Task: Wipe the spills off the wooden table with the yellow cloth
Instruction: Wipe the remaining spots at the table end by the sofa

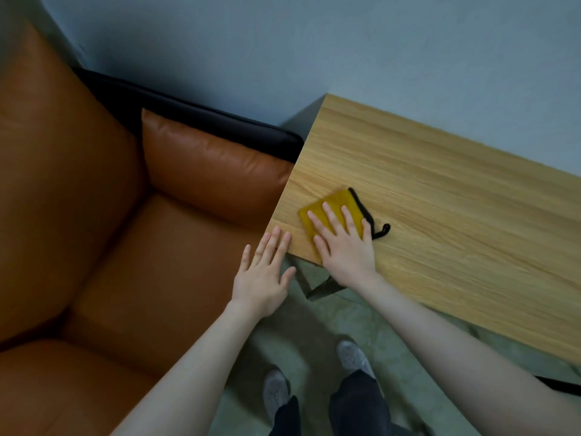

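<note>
A: Now, what do we log for the cloth (330,212)?

B: We note it lies flat on the table (440,215), near the table's left corner, close to the edge nearest us. It is yellow, with a black trim along its right side and a small black loop trailing off onto the wood.

A: And the right hand (344,247)?

B: We see it pressed palm-down on the cloth, fingers straight and spread, covering the near half. Nothing is pinched.

A: Left hand (265,272)?

B: We record it flat and wide, fingers straight. Its fingertips reach the table's left corner edge; the palm hangs off the table, over the gap beside the sofa (110,231). It holds nothing.

A: Any spills?

B: We cannot tell any on the wood.

A: Surroundings?

B: We see the brown sofa just left of the table, and our shoes (352,357) on the floor below.
</note>
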